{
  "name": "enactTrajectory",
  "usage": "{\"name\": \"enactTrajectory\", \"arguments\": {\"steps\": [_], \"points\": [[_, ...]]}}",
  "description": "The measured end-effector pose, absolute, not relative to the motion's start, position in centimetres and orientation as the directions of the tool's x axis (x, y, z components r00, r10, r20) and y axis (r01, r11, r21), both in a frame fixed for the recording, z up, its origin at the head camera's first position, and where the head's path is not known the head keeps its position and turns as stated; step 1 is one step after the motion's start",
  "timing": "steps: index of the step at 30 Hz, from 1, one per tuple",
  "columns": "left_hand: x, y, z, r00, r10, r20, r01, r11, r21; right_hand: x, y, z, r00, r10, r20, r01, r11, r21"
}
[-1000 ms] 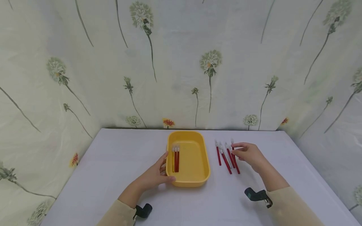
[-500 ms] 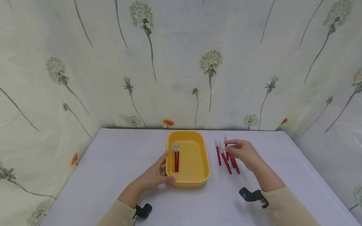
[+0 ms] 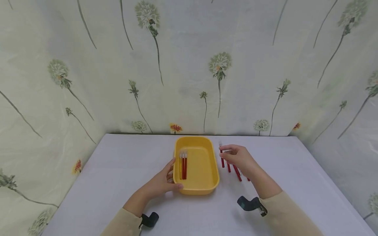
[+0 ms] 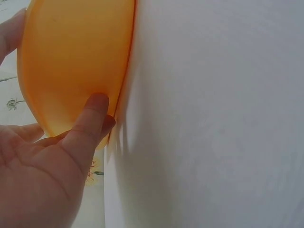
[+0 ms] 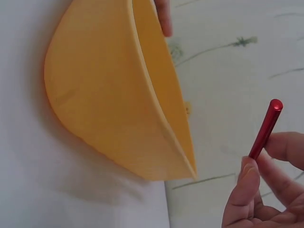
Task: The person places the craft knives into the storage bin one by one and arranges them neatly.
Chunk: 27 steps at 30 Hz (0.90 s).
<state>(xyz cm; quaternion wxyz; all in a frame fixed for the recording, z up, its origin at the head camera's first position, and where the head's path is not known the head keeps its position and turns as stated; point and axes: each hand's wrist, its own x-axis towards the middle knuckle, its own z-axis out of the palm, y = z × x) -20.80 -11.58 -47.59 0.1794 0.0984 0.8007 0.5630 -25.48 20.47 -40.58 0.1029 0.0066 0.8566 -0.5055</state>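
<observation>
With its thumb over the near rim and its fingers along the outer left wall, my left hand [image 3: 160, 182] holds a yellow plastic tray [image 3: 203, 170]. Inside, against the left side, lie a yellow pen-shaped tool [image 3: 180, 169] and two red ones, side by side with pale tips pointing away. Just right of the tray, my right hand [image 3: 238, 158] pinches a slim red pen-shaped tool [image 5: 267, 127] between thumb and fingers. Its shiny butt end faces the right wrist camera; in the head view its clear tip points away.
More red pen-shaped tools [image 3: 237, 173] lie on the white table [image 3: 133, 150] right of the tray, partly hidden under my right hand and forearm. A curtain [image 3: 177, 108] with a dandelion print hangs behind the table and at both sides.
My right hand has lifted the red pen-shaped tool from the right of the pile and carried it left, close to the tray. My left hand and the tray have stayed in place.
</observation>
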Motion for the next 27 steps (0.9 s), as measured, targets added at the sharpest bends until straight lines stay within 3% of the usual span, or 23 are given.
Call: {"name": "enactTrajectory", "arguments": {"steps": [27], "points": [[-20.9, -11.7, -47.6, -0.914, 0.349, -0.205, -0.075, 0.353, 0.933, -26.2, 13.2, -41.8, -0.967, -0.158, -0.201, 0.119, 0.419, -0.900]]}}
